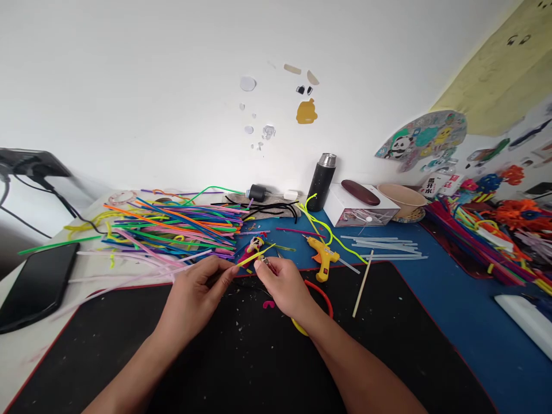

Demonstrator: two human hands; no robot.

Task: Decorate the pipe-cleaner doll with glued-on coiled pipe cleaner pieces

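Observation:
My left hand (196, 290) pinches a thin yellow strip (256, 255), which points up and to the right. Just right of it my right hand (282, 282) is closed around a small metallic object (268, 264), mostly hidden by the fingers. Behind both hands a small pink and cream figure (254, 246) with dark details lies on the blue surface. A small magenta piece (268, 304) rests on the black mat between my wrists. Part of a red and yellow loop (324, 294) shows beside and under my right forearm.
Colourful pipe cleaners (172, 227) lie behind my left hand. Right of my hands are a yellow glue gun (323, 257), clear glue sticks (388, 246) and a wooden stick (363, 284). A black bottle (321, 183) and white box (360, 205) stand behind. A phone (38, 282) lies far left.

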